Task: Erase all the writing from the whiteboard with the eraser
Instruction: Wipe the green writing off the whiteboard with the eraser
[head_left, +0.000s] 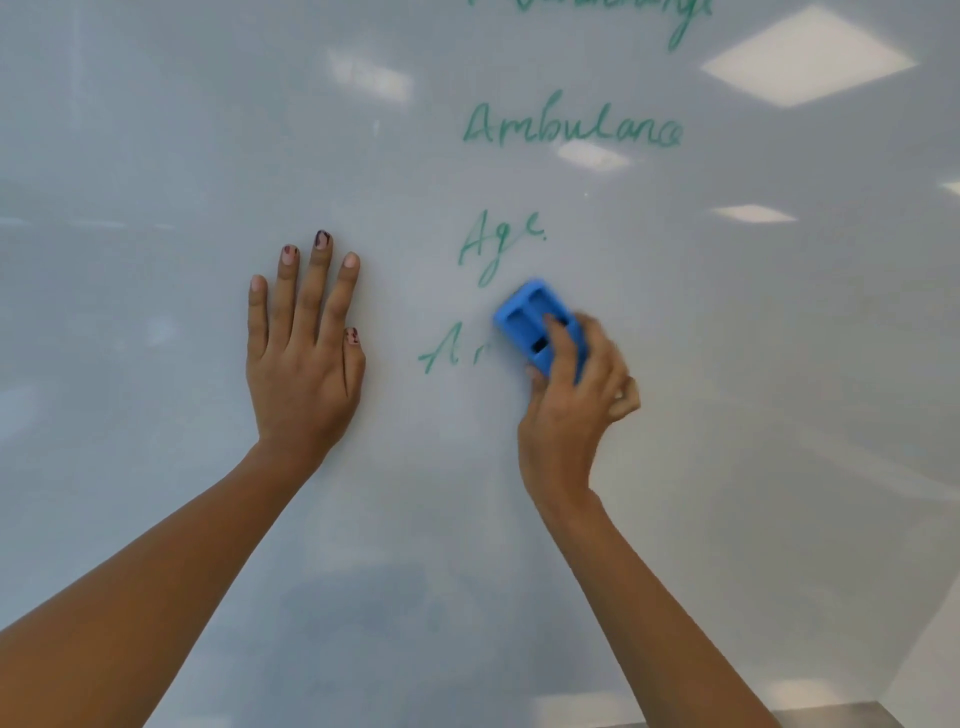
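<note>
A glossy whiteboard (156, 156) fills the view, with green handwriting down its middle. A cut-off word (675, 21) is at the top edge, then "Ambulance" (571, 127), then "Age" (496, 244). The lowest word (449, 351) shows only its first two letters. My right hand (571, 410) grips a blue eraser (530, 317) pressed on the board just right of those letters, and looks motion-blurred. My left hand (304, 338) lies flat on the board with straight fingers, left of the writing.
Bright ceiling-light reflections (808, 57) show on the right half of the board. A grey ledge or tray (831, 714) is visible along the bottom right edge.
</note>
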